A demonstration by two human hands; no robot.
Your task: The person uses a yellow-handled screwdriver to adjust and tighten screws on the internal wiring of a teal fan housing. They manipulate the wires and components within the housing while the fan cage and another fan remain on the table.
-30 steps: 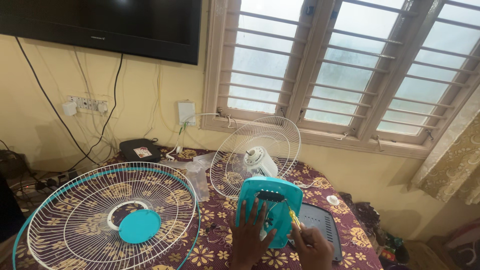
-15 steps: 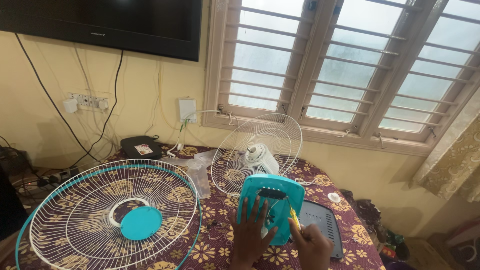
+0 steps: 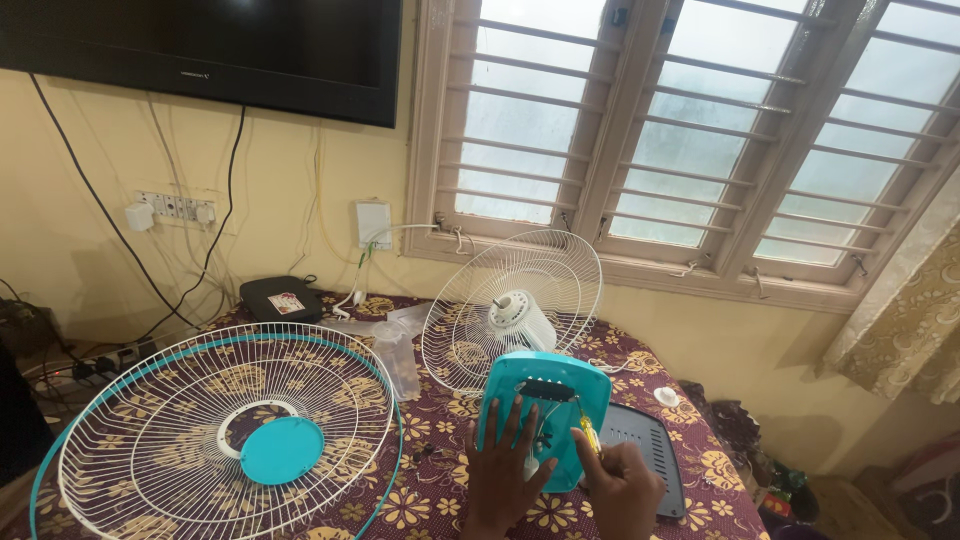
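Low in the middle of the frame, the left hand (image 3: 503, 468) lies flat with its fingers spread wide on the blue fan base (image 3: 545, 408); the base stands up on the flowery tablecloth (image 3: 420, 500); the right hand (image 3: 622, 487) is curled tight around a yellow screwdriver (image 3: 590, 436), whose tip touches the base; a dark grey cover (image 3: 645, 455) lies just to the right; a big wire guard (image 3: 225, 435) with a blue middle fills the lower left; the white fan motor (image 3: 520, 320) with its back guard stands behind the base.
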